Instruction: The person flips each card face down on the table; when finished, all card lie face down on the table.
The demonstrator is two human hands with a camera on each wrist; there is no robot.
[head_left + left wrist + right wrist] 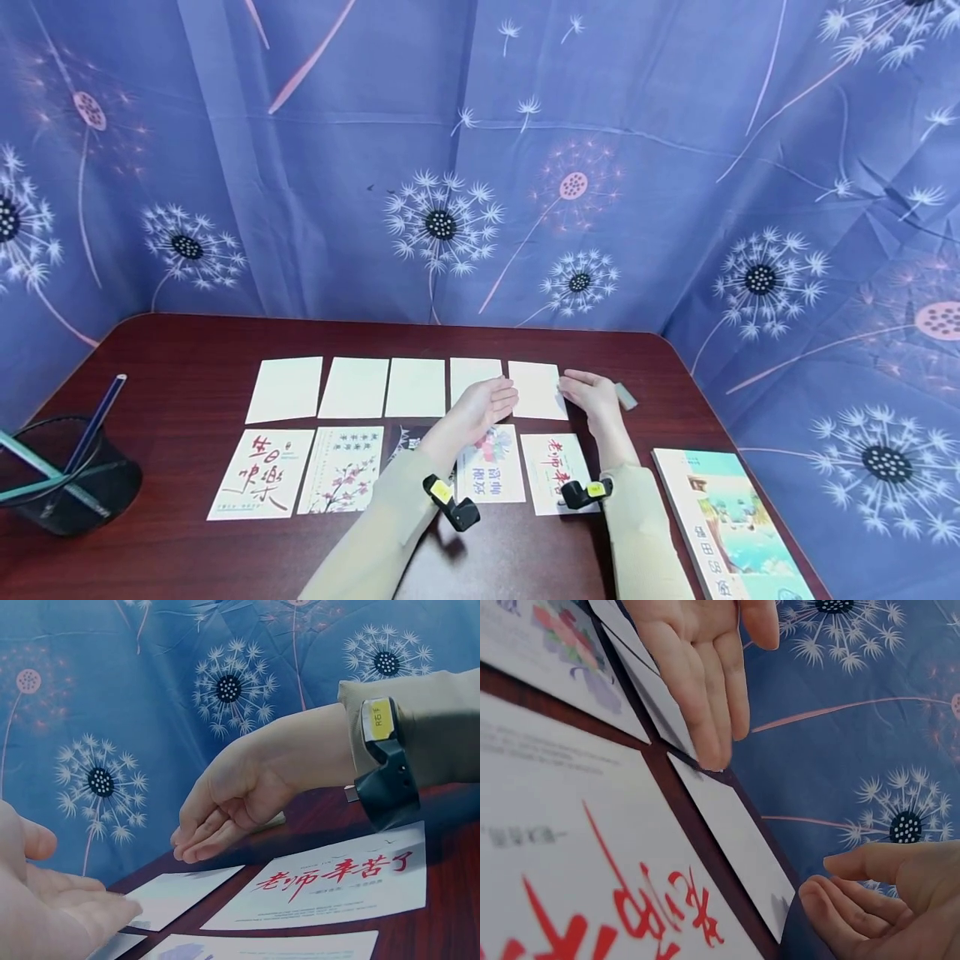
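Observation:
Both hands hover at the rightmost blank white card [537, 390] in the back row, one to either side of it. My left hand [483, 408] has its fingers extended, palm turned inward, at the card's left edge and overlapping another white card [472, 371]. Across from it, my right hand [594, 398] has loosely bent fingers at the right edge; nothing shows in its grasp in the right wrist view. In front of the blank card lies a card with red lettering [337, 874]. Beside that is a card with flowers and purple writing [491, 479], while a dark card [405, 437] is partly hidden by the left forearm.
More white cards [356, 388] continue the back row leftward, with printed cards [341, 471] before them. A black mesh pen holder [97, 492] stands at left. At right are a small grey-green block [625, 396] and a book [731, 517]. A blue curtain [337, 208] hangs behind the table.

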